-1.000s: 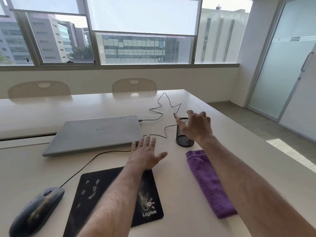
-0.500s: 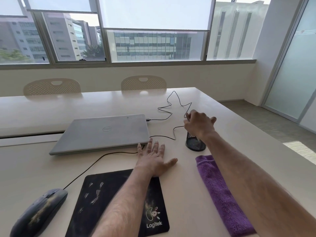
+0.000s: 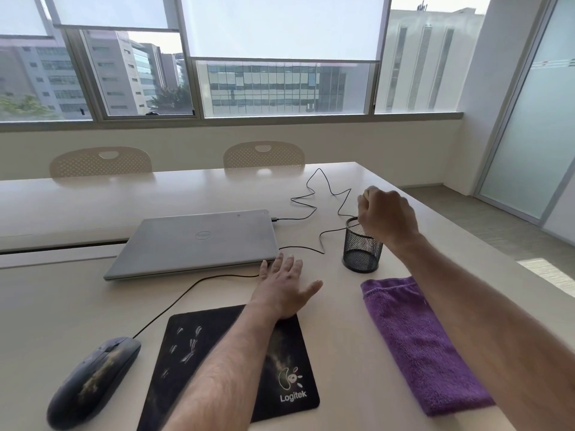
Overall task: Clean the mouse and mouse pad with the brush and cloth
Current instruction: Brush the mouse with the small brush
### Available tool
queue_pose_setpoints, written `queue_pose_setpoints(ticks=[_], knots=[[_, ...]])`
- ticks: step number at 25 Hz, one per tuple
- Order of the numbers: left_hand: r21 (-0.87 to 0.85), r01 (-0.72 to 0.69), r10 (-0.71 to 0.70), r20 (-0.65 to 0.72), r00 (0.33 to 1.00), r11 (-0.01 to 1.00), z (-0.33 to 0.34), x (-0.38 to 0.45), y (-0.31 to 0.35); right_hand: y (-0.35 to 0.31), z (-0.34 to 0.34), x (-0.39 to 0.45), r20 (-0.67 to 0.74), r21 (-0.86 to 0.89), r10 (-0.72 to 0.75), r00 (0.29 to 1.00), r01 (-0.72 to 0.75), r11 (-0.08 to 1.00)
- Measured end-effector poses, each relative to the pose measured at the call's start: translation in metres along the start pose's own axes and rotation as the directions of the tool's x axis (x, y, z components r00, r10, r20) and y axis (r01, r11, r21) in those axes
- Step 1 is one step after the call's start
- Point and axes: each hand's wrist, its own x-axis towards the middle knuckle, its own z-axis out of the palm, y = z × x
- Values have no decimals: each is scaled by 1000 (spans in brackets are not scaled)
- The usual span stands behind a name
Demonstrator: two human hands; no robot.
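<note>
Head view: task barely begun — right hand [image 3: 387, 216] pinches what looks like the brush [image 3: 367, 192] handle over the mesh cup [image 3: 362, 248], left hand [image 3: 284, 286] flat w/ fingers spread by the smudged mouse pad [image 3: 193, 346]; mouse [image 3: 93, 379] still dirty, cloth [image 3: 420, 343] untouched.

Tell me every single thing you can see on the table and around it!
closed silver laptop: one, grey, table middle.
black mesh pencil cup: one, right of laptop.
folded purple cloth: one, near right.
black Logitek mouse pad: one, smudged, near middle.
dark dusty corded mouse: one, left of pad.
thin black cable: looping behind cup.
pale perforated chairs: two, far side.
long cream table: one.
left hand: flat on table.
right hand: above cup, gripping something pale, mostly hidden.
</note>
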Motion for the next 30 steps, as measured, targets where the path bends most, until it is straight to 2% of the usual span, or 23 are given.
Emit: queue_pose_setpoints(ticks=[4,7,11,14,18,22,26,30], knots=[[-34,-20,18,-63,998,999,-18,-14,-18,-18,-21,1,-134,216,25,991,4,976],[-72,-17,8,-128,992,997,-41,-29,-35,-53,-38,-6,-174,399,70,982,5,917],[-72,0,-15,-207,978,997,-76,-56,-75,-114,-44,-34,-72,578,71,995,-16,816],[-106,32,-58,-257,965,994,-96,-81,-113,-156,-41,-57,39,637,-9,999,-18,771],[-201,109,-159,-253,954,974,-108,-117,-169,-203,-33,-85,164,717,-126,978,-30,696],[-350,55,-157,-272,949,935,-106,-160,-206,-242,-28,-112,215,727,-273,938,33,686],[-490,35,-174,-241,955,871,-90,-200,-238,-269,-17,-133,268,740,-369,890,56,671],[-540,15,-88,-109,990,842,-78,-225,-254,-283,-7,-146,319,737,-397,860,38,675]])
